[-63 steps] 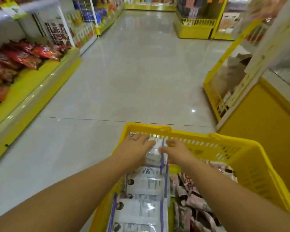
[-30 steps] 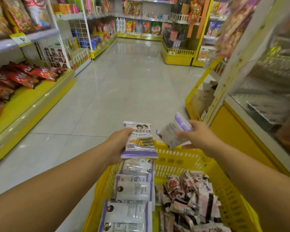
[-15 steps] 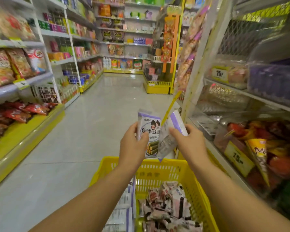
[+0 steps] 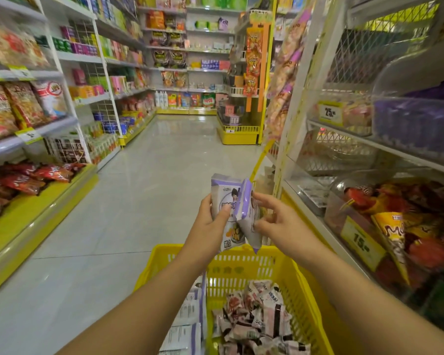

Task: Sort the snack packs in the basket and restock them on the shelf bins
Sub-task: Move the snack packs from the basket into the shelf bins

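My left hand point(image 4: 210, 221) grips a purple-and-white snack pack point(image 4: 224, 198) upright above the yellow basket point(image 4: 244, 262). My right hand point(image 4: 277, 221) pinches a second purple-and-white pack point(image 4: 246, 216) pressed edge-on against the first. Inside the basket, more purple-and-white packs point(image 4: 190, 326) lie stacked on the left and a heap of small pink-and-black packs point(image 4: 256, 313) fills the right. Clear shelf bins point(image 4: 418, 124) stand on the shelving at my right; one holds purple packs.
A lower clear bin point(image 4: 400, 226) at the right holds red and orange cone snacks behind a yellow price tag point(image 4: 362, 242). Shelves of chips point(image 4: 18, 108) line the left. A tiled aisle floor point(image 4: 144, 180) runs ahead to a yellow end stand point(image 4: 239, 134).
Both hands lifted one purple pack each out of the basket and brought them together in front of me. My view rose from the basket toward the right-hand shelf.
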A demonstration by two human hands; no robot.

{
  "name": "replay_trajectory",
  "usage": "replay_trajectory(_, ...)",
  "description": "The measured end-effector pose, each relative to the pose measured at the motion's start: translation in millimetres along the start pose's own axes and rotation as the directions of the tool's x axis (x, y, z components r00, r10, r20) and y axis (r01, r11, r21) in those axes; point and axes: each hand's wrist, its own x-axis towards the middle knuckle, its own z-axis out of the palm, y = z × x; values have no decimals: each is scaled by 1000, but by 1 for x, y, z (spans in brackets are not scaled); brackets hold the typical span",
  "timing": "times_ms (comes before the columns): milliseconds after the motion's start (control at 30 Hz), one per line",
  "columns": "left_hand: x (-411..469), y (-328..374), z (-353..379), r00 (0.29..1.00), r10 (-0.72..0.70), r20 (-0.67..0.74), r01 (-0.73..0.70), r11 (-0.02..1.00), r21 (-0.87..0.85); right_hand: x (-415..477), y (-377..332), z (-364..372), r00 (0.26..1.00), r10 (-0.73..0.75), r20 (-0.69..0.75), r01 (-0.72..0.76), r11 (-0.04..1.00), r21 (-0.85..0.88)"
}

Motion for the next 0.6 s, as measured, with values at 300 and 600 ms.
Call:
replay_trajectory(300,0,10,-4,971,-192,141,221,946,-238,0,2,-25,996,59,-73,-65,994,-87)
replay_trajectory(600,-13,23,23,949,12,316,13,997,-77,-15,-20,-2,976,48,-212,11,963,271)
